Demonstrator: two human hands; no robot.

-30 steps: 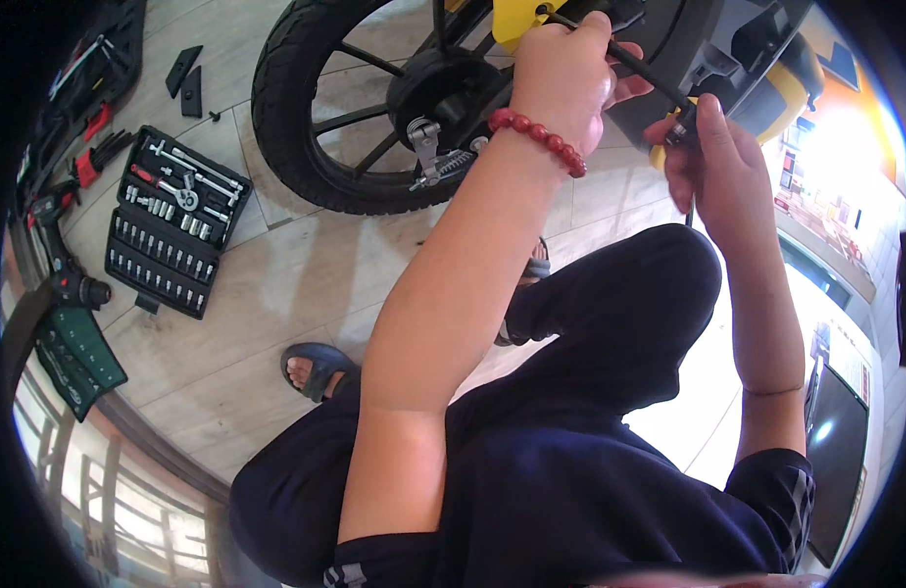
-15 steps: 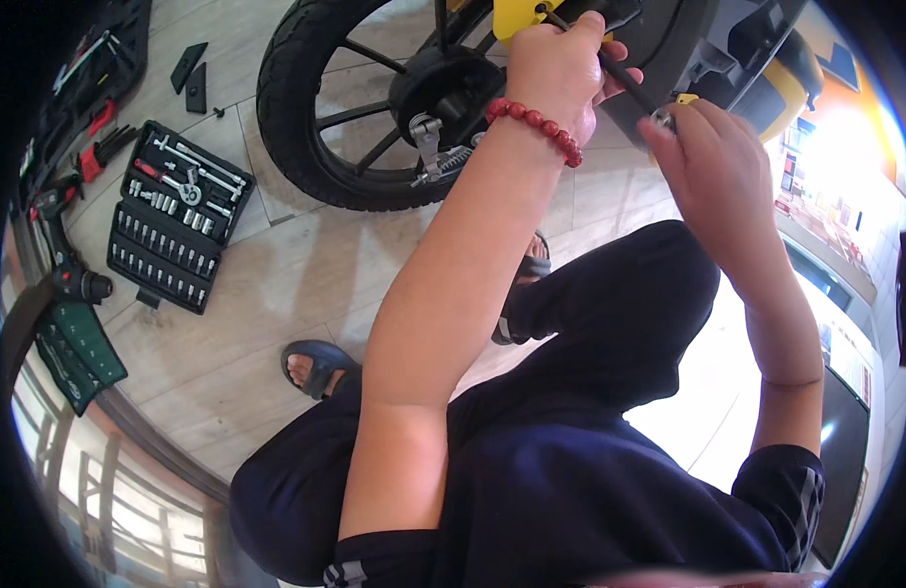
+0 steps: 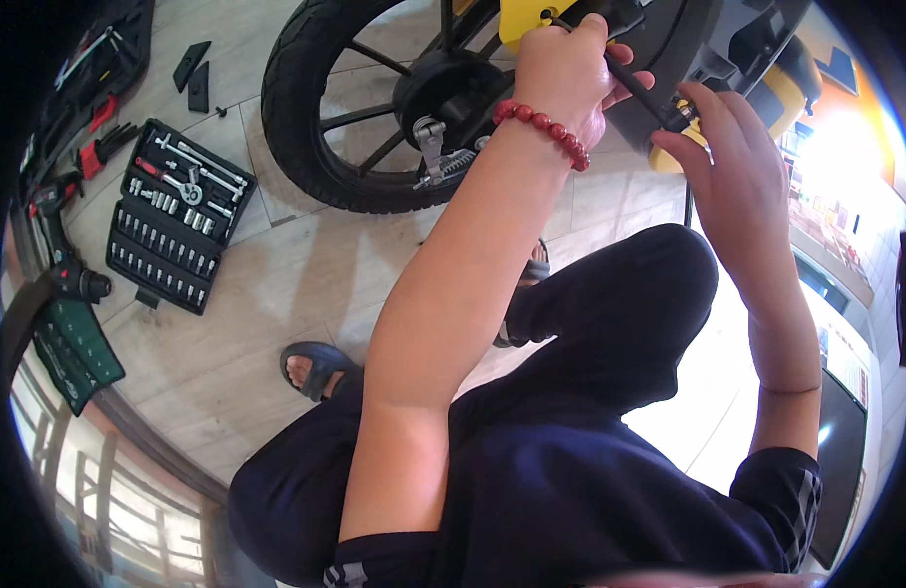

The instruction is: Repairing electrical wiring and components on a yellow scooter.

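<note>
I crouch beside a yellow and black two-wheeler, its spoked black wheel (image 3: 325, 118) standing on the tiled floor at the top. My left hand (image 3: 565, 73), a red bead bracelet (image 3: 541, 122) on its wrist, is closed around the dark shaft of a long screwdriver (image 3: 634, 83) right against the yellow body panel (image 3: 526, 15). My right hand (image 3: 727, 162) grips the screwdriver's yellow and black handle (image 3: 680, 113) further right. The tool's tip is hidden behind my left hand.
An open black socket set case (image 3: 169, 230) lies on the floor at left. A cordless drill (image 3: 66, 269), a green tool roll (image 3: 75, 353), red-handled tools (image 3: 100, 147) and two small black parts (image 3: 193, 73) lie around it. My sandalled foot (image 3: 311, 367) rests on the tiles.
My right hand has risen and moved left along the screwdriver toward my left hand. The left hand has stayed at the yellow panel.
</note>
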